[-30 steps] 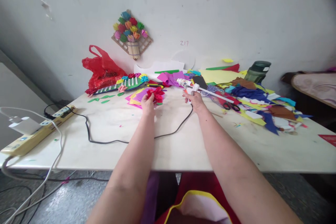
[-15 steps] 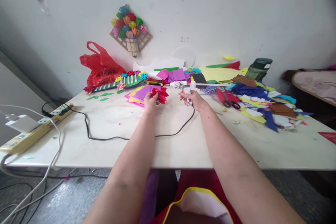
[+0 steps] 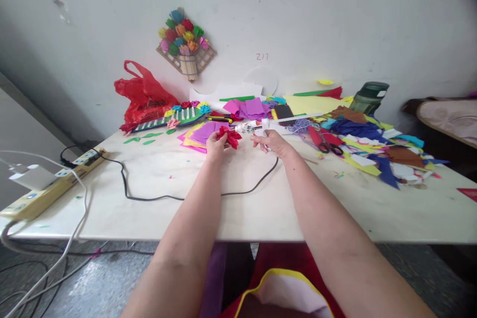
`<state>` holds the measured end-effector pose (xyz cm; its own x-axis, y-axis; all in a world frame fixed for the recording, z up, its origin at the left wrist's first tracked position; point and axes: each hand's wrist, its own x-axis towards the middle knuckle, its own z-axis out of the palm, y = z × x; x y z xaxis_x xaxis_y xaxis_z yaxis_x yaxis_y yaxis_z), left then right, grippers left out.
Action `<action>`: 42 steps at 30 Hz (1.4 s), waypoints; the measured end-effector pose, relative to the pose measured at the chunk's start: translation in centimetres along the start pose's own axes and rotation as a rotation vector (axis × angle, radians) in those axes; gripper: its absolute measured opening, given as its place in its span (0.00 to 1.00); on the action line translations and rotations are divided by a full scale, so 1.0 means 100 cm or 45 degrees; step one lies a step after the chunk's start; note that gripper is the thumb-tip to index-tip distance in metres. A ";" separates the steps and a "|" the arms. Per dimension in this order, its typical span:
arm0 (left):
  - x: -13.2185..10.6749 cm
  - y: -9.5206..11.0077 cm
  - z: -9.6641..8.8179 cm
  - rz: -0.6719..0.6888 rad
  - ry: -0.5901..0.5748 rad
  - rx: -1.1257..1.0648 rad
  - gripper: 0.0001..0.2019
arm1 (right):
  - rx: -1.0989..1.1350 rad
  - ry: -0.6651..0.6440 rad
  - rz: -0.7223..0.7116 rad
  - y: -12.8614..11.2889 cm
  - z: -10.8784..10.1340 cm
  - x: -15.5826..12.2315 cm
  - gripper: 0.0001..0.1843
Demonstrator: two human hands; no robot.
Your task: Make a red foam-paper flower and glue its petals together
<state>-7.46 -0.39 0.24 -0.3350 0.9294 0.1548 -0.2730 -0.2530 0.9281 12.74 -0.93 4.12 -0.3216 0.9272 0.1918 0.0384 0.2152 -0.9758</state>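
My left hand (image 3: 216, 147) pinches a red paper flower (image 3: 230, 137) whose petals fan out to the right. Closed around the handle of a white hot glue gun (image 3: 265, 125) is my right hand (image 3: 275, 143). The gun's nozzle end points left toward the flower, and a long pale glue stick (image 3: 298, 118) sticks out behind it. A black cord (image 3: 242, 193) runs from the gun across the tabletop. Just behind the left hand lies a stack of purple, yellow and pink sheets (image 3: 199, 135).
A cream power strip (image 3: 55, 184) with plugs lies at the left. Green leaf cut-outs (image 3: 149, 135), a red plastic bag (image 3: 145, 92) and a decorated green board (image 3: 167, 120) are behind. To the right are scissors (image 3: 330, 147), coloured scraps (image 3: 357, 131) and a dark green bottle (image 3: 368, 98).
The glue gun has turned slightly, its rear glue stick now slanting up to the right. The flower has tilted a little and shifted slightly right in my left hand.
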 end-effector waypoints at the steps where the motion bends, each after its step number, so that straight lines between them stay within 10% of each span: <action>1: 0.000 0.000 0.000 -0.002 0.000 -0.009 0.11 | -0.015 0.009 -0.002 0.000 0.001 0.000 0.21; 42: 0.003 -0.002 0.003 -0.061 -0.070 0.046 0.09 | -0.731 0.138 -0.095 0.005 0.004 0.010 0.12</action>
<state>-7.27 0.07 0.15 -0.2716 0.9540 0.1271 -0.2546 -0.1986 0.9465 12.09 -0.03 3.81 -0.2459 0.9228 0.2965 0.5350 0.3843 -0.7524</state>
